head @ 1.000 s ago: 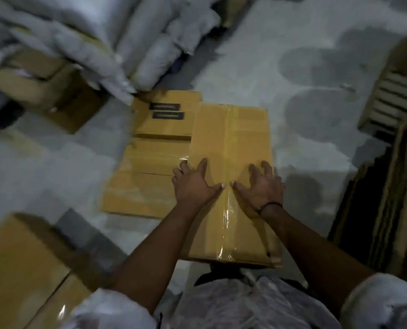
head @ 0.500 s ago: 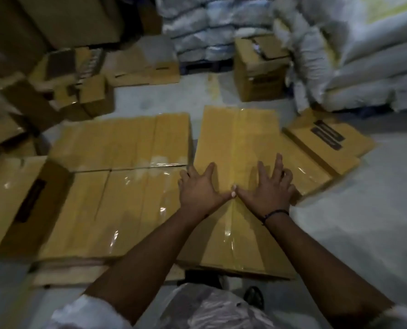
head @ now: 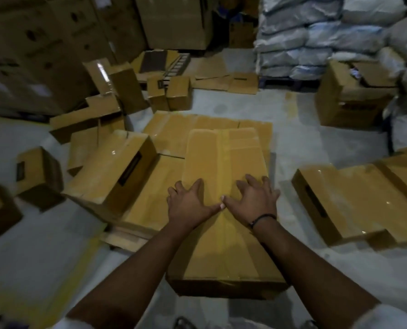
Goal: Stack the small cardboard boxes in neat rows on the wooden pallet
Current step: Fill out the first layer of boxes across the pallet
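A long taped cardboard box [head: 224,162] lies in front of me, its near end close to my body. My left hand [head: 189,203] and my right hand [head: 254,198] both rest flat on its top, fingers spread, thumbs touching at the middle tape seam. Beneath and beyond the box is a low layer of taped boxes [head: 174,131] lying flat. Another box [head: 117,169] sits tilted on that layer's left side. The wooden pallet is hidden; I cannot tell whether it lies under the layer.
Loose small boxes [head: 178,93] and flattened cardboard lie scattered at the back left. Tall cartons [head: 55,43] stand behind them. Stacked white sacks [head: 316,36] fill the back right, with an open carton [head: 349,100] before them. More boxes [head: 354,203] lie to the right.
The view has swung left from the sacks and bare floor to the layer of boxes. The box under my hands now lies over that layer. Both hands stay flat on it.
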`<action>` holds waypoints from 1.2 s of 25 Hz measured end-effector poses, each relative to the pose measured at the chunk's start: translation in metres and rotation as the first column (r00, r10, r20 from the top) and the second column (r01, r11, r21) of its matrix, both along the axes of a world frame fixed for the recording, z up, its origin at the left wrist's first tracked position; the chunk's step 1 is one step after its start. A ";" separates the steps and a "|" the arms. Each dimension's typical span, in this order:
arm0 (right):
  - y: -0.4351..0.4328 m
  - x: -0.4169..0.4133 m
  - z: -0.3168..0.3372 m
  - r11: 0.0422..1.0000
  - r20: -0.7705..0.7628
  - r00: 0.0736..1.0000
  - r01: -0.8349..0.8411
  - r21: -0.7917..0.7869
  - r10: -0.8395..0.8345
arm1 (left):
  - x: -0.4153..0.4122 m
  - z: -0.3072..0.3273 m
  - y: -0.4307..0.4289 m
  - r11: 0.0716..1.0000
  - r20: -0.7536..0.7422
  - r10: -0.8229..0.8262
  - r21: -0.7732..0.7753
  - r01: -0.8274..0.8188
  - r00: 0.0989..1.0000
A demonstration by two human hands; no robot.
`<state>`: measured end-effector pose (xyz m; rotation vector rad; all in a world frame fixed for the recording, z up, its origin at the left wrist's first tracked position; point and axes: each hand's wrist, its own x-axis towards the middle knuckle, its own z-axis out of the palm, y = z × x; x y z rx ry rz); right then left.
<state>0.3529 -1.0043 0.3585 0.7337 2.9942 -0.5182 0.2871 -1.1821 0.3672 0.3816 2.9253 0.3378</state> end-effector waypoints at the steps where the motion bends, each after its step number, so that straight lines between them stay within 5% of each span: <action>1: -0.032 -0.020 0.002 1.000 -0.001 1.000 -0.023 -0.007 0.023 | -0.017 0.005 -0.033 1.000 -0.010 0.021 -0.011 -0.022 1.000; 10: -0.186 -0.150 0.011 1.000 -0.037 0.999 -0.031 0.001 0.031 | -0.156 0.032 -0.183 0.999 -0.003 -0.012 -0.034 0.012 1.000; 23: -0.221 -0.321 -0.082 1.000 0.118 0.993 -0.014 -0.018 0.016 | -0.339 -0.059 -0.223 0.997 0.330 -0.069 -0.012 0.077 0.941; 30: -0.249 -0.339 -0.144 0.999 0.281 0.960 -0.005 -0.041 0.017 | -0.376 -0.128 -0.256 0.978 0.487 -0.166 -0.026 0.205 0.858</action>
